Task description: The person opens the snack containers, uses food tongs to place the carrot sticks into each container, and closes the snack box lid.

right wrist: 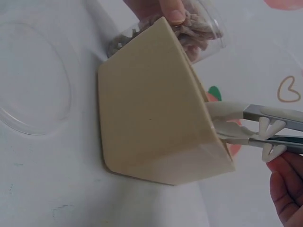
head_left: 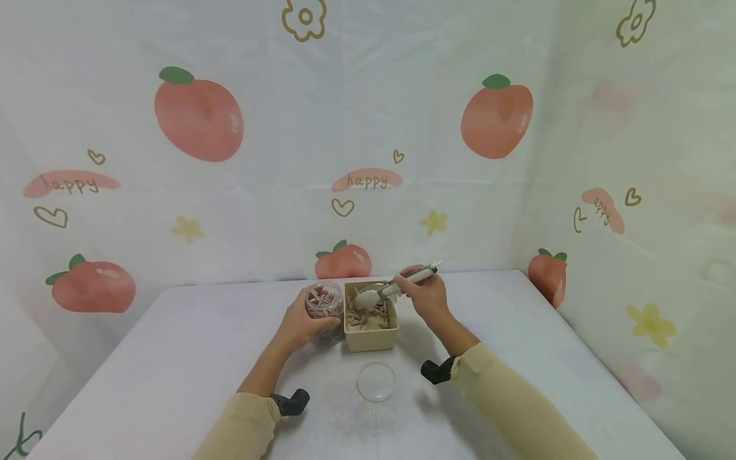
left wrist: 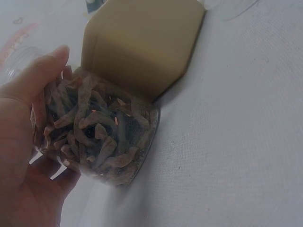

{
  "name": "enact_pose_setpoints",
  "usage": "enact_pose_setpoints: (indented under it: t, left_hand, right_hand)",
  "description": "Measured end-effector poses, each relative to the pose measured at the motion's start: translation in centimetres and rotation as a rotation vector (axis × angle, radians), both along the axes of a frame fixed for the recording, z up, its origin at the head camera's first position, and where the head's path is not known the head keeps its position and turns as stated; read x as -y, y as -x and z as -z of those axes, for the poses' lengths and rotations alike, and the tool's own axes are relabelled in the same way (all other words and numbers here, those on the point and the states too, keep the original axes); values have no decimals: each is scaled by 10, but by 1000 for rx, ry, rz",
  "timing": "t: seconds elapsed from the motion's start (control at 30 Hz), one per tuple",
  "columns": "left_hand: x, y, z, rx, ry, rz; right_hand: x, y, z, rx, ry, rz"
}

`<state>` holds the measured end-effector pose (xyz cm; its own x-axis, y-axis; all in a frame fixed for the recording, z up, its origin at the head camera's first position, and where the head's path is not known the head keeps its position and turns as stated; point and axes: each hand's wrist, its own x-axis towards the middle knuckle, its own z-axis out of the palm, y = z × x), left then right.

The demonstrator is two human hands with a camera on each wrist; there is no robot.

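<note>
My left hand [head_left: 300, 324] grips a clear plastic jar [left wrist: 102, 135] with its fingers and thumb around the side. The jar stands upright on the table and holds many brownish, twisted dried strips. Touching or nearly touching its right side is a beige square box [head_left: 371, 341], with similar strips [head_left: 376, 317] inside. My right hand [head_left: 428, 298] holds white-and-grey tongs [head_left: 418, 275] above the box's right side. Their pale heads [head_left: 367, 299] reach down into the box among the strips; whether they pinch any is hidden.
A round clear lid [head_left: 376, 382] lies flat on the white table [head_left: 195, 370] in front of the box. Behind the table hangs a pale curtain [head_left: 276, 217] printed with fruit, and it continues along the right side.
</note>
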<state>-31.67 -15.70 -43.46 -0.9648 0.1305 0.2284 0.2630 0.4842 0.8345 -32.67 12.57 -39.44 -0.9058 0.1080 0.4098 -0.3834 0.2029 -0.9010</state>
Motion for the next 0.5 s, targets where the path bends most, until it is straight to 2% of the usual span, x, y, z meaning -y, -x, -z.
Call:
enact_pose_setpoints:
  t: [0.23, 0.43, 0.5]
  left_hand:
    - [0, -1, 0, 1, -4, 7]
    - [0, -1, 0, -4, -3, 10]
    - [0, -1, 0, -6, -6, 10]
  right_hand:
    - [-7, -9, -23, 57, 18, -9]
    - [-3, -35, -57, 16, 8, -5]
    - [-3, -35, -61, -7, 13, -8]
